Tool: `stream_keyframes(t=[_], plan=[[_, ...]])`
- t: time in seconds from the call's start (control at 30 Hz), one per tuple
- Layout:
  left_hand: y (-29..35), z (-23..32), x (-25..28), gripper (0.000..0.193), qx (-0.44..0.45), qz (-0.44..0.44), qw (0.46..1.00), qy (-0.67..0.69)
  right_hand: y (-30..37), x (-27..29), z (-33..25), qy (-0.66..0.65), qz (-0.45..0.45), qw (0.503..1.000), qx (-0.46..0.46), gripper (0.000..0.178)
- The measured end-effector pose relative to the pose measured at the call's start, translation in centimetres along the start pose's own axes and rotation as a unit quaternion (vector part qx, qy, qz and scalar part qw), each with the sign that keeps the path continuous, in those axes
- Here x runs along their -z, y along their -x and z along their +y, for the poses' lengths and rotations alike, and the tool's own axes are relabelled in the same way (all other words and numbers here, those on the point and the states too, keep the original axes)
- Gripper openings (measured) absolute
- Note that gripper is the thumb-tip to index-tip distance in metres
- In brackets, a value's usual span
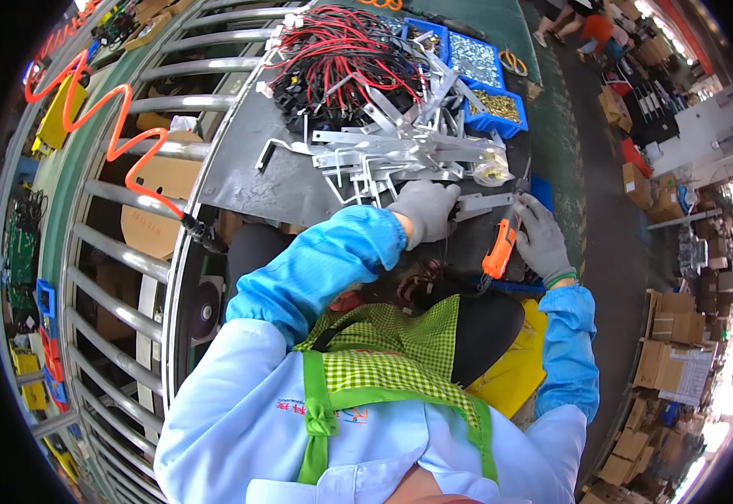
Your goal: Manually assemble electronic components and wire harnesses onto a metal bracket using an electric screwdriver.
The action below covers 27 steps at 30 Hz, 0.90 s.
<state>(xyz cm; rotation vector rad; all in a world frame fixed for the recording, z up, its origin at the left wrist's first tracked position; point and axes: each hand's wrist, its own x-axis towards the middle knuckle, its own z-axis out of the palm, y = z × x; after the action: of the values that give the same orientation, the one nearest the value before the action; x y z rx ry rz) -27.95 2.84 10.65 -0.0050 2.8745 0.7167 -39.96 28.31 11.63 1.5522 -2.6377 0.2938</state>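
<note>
My left hand (425, 212), in a grey glove, is closed at the near edge of a pile of bare metal brackets (417, 153). A flat metal bracket (486, 203) sticks out to the right from its fingertips; the grip itself is partly hidden. My right hand (544, 241), also gloved, is closed round an orange electric screwdriver (501, 249). The tool stands tilted, its dark nose pointing away from me by the bracket's right end, its cord end toward me.
Behind the brackets lies a heap of red and black wires (341, 63). Blue bins hold silver screws (474, 59) and brass-coloured screws (496, 106). A roller conveyor (123, 244) runs along the left, with a coiled orange air hose (121, 118) above it. Cartons (677, 328) line the right.
</note>
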Motion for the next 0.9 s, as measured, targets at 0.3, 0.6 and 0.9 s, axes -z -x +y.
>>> stream_keyframes(t=[0.3, 0.6, 0.9], plan=[[2.6, 0.0, 0.1, 0.089, 0.015, 0.007, 0.998, -0.054, -3.3, 1.3, -2.6, -0.106, 0.068, 0.992, 0.004, 0.043], [-1.6, -1.3, -2.7, 0.067, 0.112, 0.094, 0.988, -0.055, -14.5, -4.0, -3.8, -0.014, 0.074, 0.995, 0.07, 0.047], [1.2, -1.9, -1.3, 0.048, 0.074, 0.094, 0.993, -0.02, -18.4, -0.2, -2.6, 0.188, -0.048, 0.981, 0.023, 0.022]])
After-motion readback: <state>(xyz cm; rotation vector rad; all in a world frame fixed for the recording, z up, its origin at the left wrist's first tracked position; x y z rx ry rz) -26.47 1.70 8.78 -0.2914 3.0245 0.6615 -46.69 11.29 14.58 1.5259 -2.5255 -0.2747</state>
